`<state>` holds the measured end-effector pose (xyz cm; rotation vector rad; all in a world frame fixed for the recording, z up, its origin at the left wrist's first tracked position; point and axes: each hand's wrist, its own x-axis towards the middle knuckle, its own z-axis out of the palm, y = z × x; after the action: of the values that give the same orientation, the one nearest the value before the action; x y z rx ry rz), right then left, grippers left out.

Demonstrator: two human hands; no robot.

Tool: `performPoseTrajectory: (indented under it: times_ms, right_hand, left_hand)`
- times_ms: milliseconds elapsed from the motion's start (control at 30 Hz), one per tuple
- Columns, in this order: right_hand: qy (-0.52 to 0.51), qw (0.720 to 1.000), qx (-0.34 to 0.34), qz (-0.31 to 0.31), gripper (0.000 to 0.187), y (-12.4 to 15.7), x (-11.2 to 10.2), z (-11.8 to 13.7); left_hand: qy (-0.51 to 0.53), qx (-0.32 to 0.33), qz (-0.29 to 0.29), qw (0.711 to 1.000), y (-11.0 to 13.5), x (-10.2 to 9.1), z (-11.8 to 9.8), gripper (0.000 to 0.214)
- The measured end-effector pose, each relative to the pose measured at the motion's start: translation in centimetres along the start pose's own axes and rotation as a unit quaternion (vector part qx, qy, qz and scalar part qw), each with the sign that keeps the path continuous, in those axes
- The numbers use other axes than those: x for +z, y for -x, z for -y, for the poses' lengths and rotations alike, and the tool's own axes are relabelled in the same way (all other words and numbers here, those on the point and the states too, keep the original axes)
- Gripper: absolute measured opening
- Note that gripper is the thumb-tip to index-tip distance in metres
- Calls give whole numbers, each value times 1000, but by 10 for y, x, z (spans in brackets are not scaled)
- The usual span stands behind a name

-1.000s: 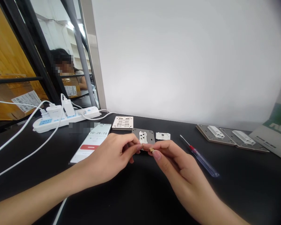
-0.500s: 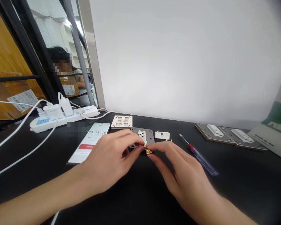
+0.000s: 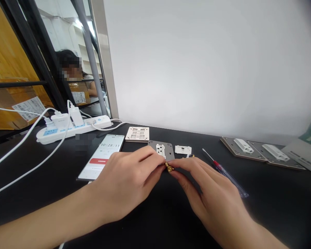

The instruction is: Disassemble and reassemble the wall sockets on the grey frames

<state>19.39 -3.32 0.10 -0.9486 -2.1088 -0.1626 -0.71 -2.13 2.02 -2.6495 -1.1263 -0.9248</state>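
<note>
left hand (image 3: 126, 183), right hand (image 3: 212, 195): fingers closed, pinching small brass part (image 3: 169, 168) | part at near edge of gray metal plate (image 3: 170, 147) | white insert (image 3: 160, 149) already in plate | white piece (image 3: 182, 149) loose to far right | screwdriver (image 3: 229, 177) untouched at right

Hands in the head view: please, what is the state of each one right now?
Left hand: closed, fingertips pinching a small brass part.
Right hand: closed, also pinching the brass part from the other side.
</note>
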Motion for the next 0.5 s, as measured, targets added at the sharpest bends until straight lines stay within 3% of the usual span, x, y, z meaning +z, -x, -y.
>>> performPoseTrajectory:
  times_ms: [333, 433, 500]
  right_hand:
    - [1, 1000, -13, 10, 15, 0, -2, 3]
    - [-12, 1000, 5, 5, 15, 0, -2, 3]
    - [-47, 997, 61, 17, 14, 0, -2, 3]
  left_hand:
    - [-119, 87, -33, 988, 3, -3, -3, 19]
    - [-84, 85, -29, 992, 1, -3, 0, 17]
    - [-9, 66, -9, 998, -1, -3, 3, 15]
